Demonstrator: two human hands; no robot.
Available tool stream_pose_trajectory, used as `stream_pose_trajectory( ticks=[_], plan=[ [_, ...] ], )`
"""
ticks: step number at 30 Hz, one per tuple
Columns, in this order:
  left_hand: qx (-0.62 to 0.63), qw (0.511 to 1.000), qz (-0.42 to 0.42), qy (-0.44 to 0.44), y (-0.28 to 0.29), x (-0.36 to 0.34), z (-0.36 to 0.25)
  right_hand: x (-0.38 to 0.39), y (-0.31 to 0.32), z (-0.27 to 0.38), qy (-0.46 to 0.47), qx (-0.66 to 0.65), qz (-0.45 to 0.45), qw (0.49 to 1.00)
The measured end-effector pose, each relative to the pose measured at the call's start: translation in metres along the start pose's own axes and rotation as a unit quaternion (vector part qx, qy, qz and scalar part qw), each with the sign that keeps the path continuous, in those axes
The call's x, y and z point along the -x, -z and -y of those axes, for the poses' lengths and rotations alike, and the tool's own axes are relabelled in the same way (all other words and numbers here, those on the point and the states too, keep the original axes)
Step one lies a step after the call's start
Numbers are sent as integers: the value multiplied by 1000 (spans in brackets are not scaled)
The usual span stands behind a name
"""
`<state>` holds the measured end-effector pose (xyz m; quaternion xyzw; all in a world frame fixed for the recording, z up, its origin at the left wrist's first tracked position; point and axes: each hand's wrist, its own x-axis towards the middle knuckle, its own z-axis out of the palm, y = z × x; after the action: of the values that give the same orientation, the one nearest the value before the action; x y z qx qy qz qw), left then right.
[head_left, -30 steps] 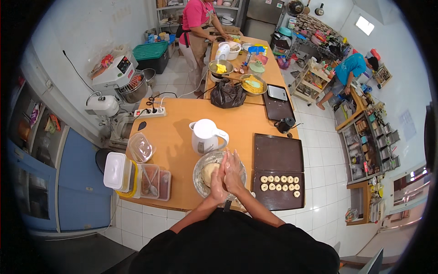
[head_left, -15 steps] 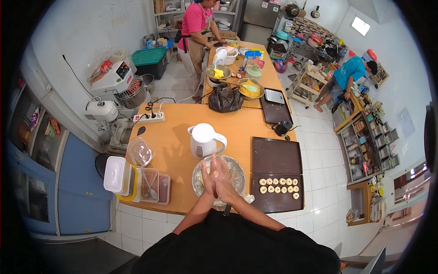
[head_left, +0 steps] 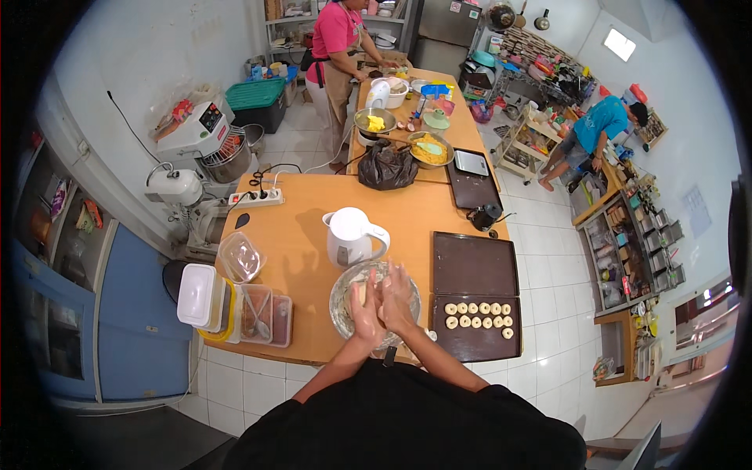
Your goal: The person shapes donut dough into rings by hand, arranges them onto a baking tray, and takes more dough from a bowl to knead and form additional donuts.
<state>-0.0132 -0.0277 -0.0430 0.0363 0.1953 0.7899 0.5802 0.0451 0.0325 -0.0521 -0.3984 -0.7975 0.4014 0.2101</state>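
Bare left forearm (head_left: pixel 335 371) and right forearm (head_left: pixel 448 362) angled inward; left hand (head_left: pixel 365 316) and right hand (head_left: pixel 398 302) held close together, palms turned roughly toward each other; fingers (head_left: pixel 403 282) extended forward, right ones set slightly farther ahead; contact between palms not clearly made out

Dough (head_left: pixel 359 293): pale, smooth-looking, mostly hidden behind left hand (head_left: pixel 366 315); whether gripped or lying in bowl, couldn't tell. Right hand (head_left: pixel 397 302) just beside left, fingers extended, above bowl. Bowl (head_left: pixel 339 319): round, wide, upright on table, inner wall smeared whitish. Dough rings (head_left: pixel 486 322): small, pale, flat on dark tray (head_left: pixel 470 349), two rows, one more below right end.
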Motion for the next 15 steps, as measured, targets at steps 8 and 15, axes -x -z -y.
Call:
stream_pose_trajectory(
  ticks=[8,15],
  plan=[
    [81,995,-58,28,-15,-15,-20,11,3,2,188,6,-30,982],
    [-355,918,101,-145,14,-14,9,-1,16,22,196,-179,-17,964]
  ],
)
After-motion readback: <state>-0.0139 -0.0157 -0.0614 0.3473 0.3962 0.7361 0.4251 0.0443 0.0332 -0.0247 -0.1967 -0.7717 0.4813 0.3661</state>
